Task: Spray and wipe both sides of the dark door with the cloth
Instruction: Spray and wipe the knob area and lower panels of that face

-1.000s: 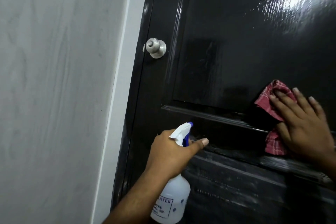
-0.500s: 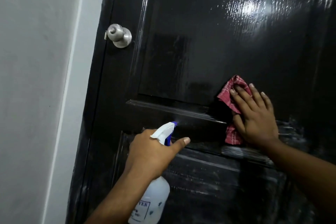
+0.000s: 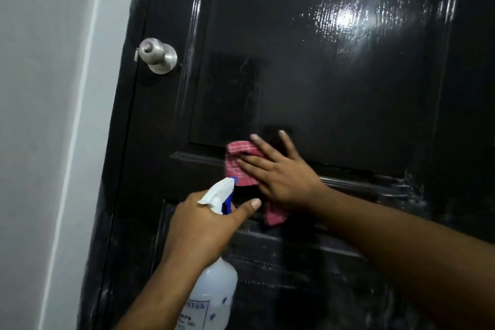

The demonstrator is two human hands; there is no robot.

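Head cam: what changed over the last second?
The right hand slid the red checked cloth leftward along the door's middle rail, from the right part of the panel to just above the spray nozzle. The view shifted too, so the knob sits differently in frame. Unchanged: palm flat on the cloth, left hand gripping the spray bottle. Nothing picked up or released.
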